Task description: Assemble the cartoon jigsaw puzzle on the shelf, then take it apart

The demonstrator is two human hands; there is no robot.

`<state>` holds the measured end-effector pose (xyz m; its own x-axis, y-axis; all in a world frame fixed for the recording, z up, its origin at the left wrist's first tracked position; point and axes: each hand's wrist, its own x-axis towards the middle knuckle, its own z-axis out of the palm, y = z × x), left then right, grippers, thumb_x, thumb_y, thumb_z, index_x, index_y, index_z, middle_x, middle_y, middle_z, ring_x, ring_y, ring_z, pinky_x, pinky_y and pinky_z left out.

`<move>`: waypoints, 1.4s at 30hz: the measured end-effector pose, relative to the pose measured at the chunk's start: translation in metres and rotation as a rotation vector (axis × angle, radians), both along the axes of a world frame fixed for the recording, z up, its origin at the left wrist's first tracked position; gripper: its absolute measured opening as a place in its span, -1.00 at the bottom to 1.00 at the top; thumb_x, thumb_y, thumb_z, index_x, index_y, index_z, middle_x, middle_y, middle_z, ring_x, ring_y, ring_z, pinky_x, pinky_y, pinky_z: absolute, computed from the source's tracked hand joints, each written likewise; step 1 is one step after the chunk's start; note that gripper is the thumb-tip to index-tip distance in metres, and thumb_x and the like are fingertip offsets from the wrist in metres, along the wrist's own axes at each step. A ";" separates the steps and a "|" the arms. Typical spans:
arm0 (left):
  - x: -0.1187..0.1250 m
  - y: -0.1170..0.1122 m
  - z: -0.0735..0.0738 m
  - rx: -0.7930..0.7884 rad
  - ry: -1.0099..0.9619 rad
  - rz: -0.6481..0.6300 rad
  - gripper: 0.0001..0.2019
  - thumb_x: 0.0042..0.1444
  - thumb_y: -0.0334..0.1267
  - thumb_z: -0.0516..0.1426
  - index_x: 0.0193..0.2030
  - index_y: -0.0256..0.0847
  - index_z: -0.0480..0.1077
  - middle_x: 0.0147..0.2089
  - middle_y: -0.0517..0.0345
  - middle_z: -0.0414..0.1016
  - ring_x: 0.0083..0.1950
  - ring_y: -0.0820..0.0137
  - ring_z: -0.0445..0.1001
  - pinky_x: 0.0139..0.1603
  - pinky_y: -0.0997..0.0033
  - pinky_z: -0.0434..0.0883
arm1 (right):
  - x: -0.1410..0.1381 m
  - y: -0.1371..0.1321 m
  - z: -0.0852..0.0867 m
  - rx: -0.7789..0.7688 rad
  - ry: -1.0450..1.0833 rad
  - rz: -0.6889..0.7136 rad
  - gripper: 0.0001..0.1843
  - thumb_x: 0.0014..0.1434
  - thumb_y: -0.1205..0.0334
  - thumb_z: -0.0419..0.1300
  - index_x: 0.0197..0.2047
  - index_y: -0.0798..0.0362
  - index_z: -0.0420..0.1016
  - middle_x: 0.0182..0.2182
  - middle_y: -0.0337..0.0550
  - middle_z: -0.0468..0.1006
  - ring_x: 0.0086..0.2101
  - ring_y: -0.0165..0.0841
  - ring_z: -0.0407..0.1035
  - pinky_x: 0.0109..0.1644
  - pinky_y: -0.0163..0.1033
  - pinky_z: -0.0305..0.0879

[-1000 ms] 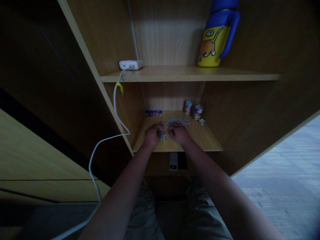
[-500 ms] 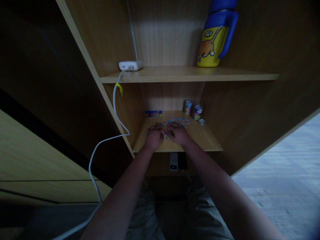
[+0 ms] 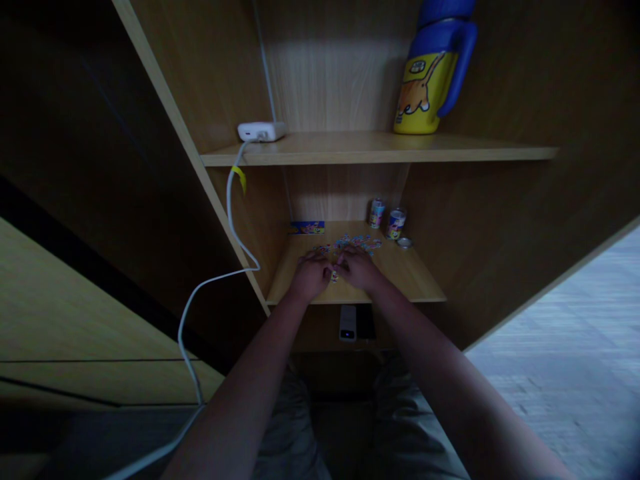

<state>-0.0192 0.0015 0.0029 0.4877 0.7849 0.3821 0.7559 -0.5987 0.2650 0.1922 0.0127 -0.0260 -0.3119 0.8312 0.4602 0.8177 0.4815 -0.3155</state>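
Both my hands rest on the lower wooden shelf of a cabinet. My left hand and my right hand are close together, their fingertips meeting over a small colourful piece. Several small colourful puzzle-like pieces lie scattered just beyond my fingers. The light is dim and the hands are small, so the grip on the piece is unclear.
Two small printed cans and a round lid stand at the shelf's back right, a flat printed box at the back left. On the upper shelf sit a white charger with a hanging cable and a yellow-blue bottle.
My two hands have drawn closer together over the small piece at the front of the scattered pieces. The rest has not moved.
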 end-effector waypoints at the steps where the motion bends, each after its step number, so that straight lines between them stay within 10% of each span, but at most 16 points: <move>1: 0.000 0.000 0.000 0.001 0.000 -0.002 -0.79 0.32 -0.39 0.19 -0.17 -0.06 0.68 -0.02 0.03 0.76 0.21 0.01 0.59 0.30 -0.10 0.43 | 0.001 0.001 0.000 0.005 0.017 0.011 -0.86 0.40 0.12 0.39 -0.16 -0.01 0.64 -0.05 -0.02 0.68 0.09 -0.10 0.52 0.33 0.05 0.32; 14: 0.002 -0.002 0.001 0.021 0.015 0.012 -0.81 0.33 -0.37 0.20 -0.15 -0.07 0.67 -0.02 0.03 0.76 0.17 0.03 0.63 0.31 -0.08 0.44 | 0.002 0.000 0.005 -0.108 0.235 0.075 -0.94 0.41 0.28 0.33 -0.14 -0.02 0.67 -0.26 -0.19 0.74 -0.26 -0.30 0.57 -0.10 -0.24 0.41; 22: -0.002 0.004 -0.005 -0.005 -0.082 0.004 -0.72 0.27 -0.44 0.19 -0.16 -0.03 0.74 0.01 0.10 0.77 0.17 0.07 0.63 0.36 -0.05 0.46 | 0.003 0.007 -0.001 0.041 0.054 -0.104 -0.84 0.43 0.35 0.27 -0.13 0.00 0.72 -0.05 0.04 0.75 0.05 -0.10 0.56 0.34 0.02 0.37; 29: -0.001 0.005 -0.007 0.001 -0.079 0.160 -0.87 0.35 -0.18 0.30 -0.09 -0.11 0.69 0.16 -0.12 0.68 0.23 -0.09 0.55 0.26 -0.09 0.43 | 0.001 0.003 0.001 0.068 0.016 0.021 -0.82 0.40 0.33 0.24 -0.12 -0.03 0.71 -0.08 -0.03 0.72 0.03 -0.12 0.52 0.31 0.02 0.36; 42: -0.003 0.011 -0.010 -0.034 -0.130 0.137 -0.86 0.34 -0.31 0.24 -0.17 -0.10 0.68 0.15 -0.06 0.69 0.23 -0.08 0.56 0.25 -0.11 0.43 | -0.003 -0.006 0.004 -0.054 -0.052 0.048 -0.81 0.39 0.08 0.37 0.00 -0.05 0.68 0.15 -0.01 0.64 0.21 -0.01 0.42 0.34 0.13 0.22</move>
